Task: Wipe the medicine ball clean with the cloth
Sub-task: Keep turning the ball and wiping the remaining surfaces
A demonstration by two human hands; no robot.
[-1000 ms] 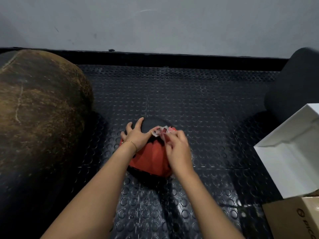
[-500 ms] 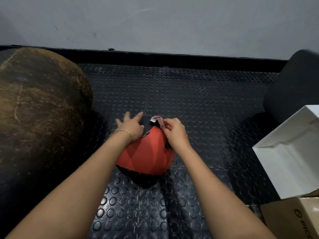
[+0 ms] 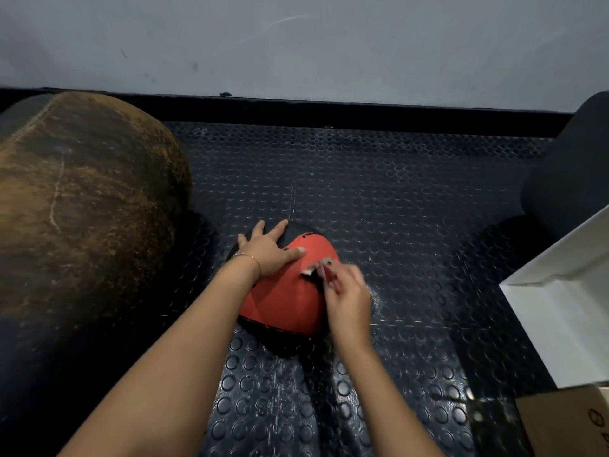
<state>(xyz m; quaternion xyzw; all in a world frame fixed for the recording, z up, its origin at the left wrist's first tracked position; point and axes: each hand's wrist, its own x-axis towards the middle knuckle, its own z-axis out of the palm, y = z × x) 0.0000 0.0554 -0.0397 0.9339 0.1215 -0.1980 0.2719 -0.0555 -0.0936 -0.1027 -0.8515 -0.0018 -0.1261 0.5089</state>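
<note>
A dark studded mat [image 3: 412, 225] covers the floor, with a worn brown bag [image 3: 82, 209] at left and a white box [image 3: 560, 308] at right. The red-and-black medicine ball [image 3: 283, 301] sits mid-mat. The left hand [image 3: 267, 250] lies flat on its far-left side, fingers straight; the right hand [image 3: 347, 293] pinches a cloth [image 3: 317, 269] against its right side

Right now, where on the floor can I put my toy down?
Bare studded black rubber mat lies between the red-and-black medicine ball and the wall's black skirting, and rightward to the white open box. It's tight on the left, by the big round worn brown thing.
</note>
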